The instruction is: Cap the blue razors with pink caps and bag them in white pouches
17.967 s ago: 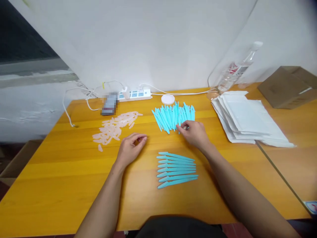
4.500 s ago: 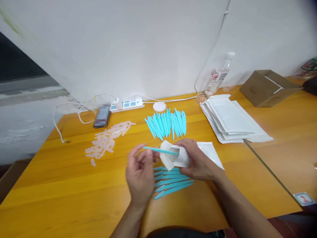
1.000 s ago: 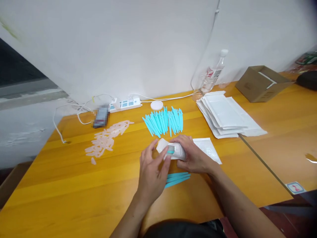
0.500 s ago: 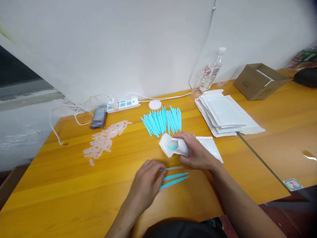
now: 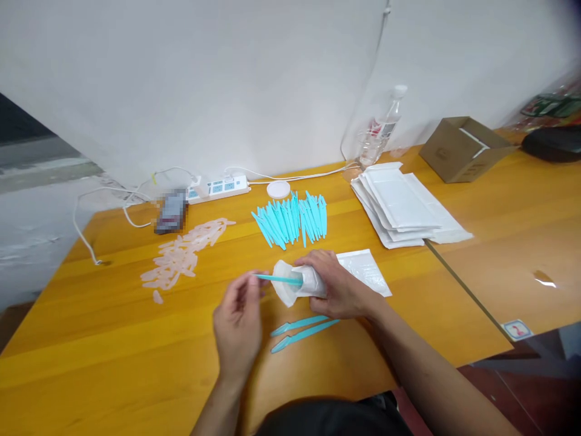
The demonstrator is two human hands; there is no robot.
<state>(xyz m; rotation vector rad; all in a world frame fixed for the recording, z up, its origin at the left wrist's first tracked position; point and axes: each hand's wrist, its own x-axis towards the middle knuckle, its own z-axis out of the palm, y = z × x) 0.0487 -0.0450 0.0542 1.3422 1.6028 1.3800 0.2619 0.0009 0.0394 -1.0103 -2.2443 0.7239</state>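
Note:
My left hand [image 5: 238, 321] pinches one end of a slim turquoise eyebrow razor [image 5: 275, 278]. The razor's other end reaches inside the mouth of a white padded mailer [image 5: 313, 282]. My right hand [image 5: 338, 284] is wrapped around that mailer, its mouth gaping toward the left. On the table below lie two more turquoise razors [image 5: 302, 337], side by side. Farther back is a spread pile of the same razors [image 5: 284, 223]. A flat white mailer [image 5: 367, 272] lies partly behind my right hand.
Pale translucent slips [image 5: 177, 257] are scattered at the left. Along the wall stand a power strip [image 5: 222, 189] with cables, a blurred dark device [image 5: 171, 212], a round white lid [image 5: 278, 189] and a bottle [image 5: 381, 133]. Stacked mailers [image 5: 399, 203] and a cardboard box [image 5: 458, 154] are to the right.
My left hand has lifted a razor from the table and brought its end into the mailer's mouth. My right hand and the mailer have shifted slightly left and down.

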